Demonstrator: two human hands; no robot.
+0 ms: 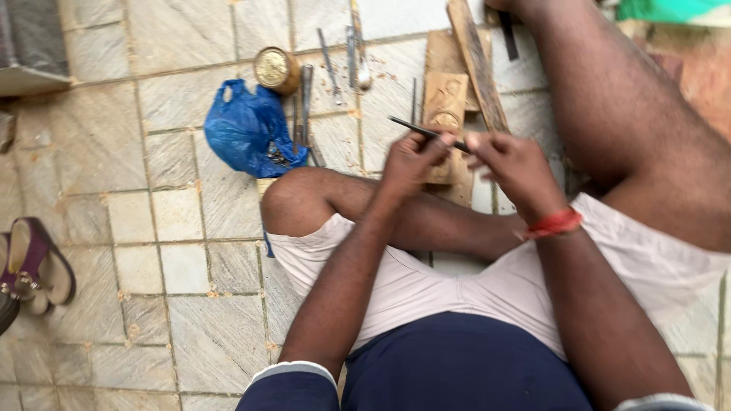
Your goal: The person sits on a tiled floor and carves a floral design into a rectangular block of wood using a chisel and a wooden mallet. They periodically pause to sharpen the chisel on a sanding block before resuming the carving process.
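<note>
A thin dark metal chisel [426, 133], long and straight, held nearly level above the tiled floor, its pointed end angled up and to the left; its other end pinched between both hands; just beyond it lies a small pale carved wooden block [445, 103], flat on wooden boards, relief side up.

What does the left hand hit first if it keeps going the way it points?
Probably the carved wood block just beyond the left hand, which grips a thin dark tool with the right hand. Depth is unclear from above.
</note>
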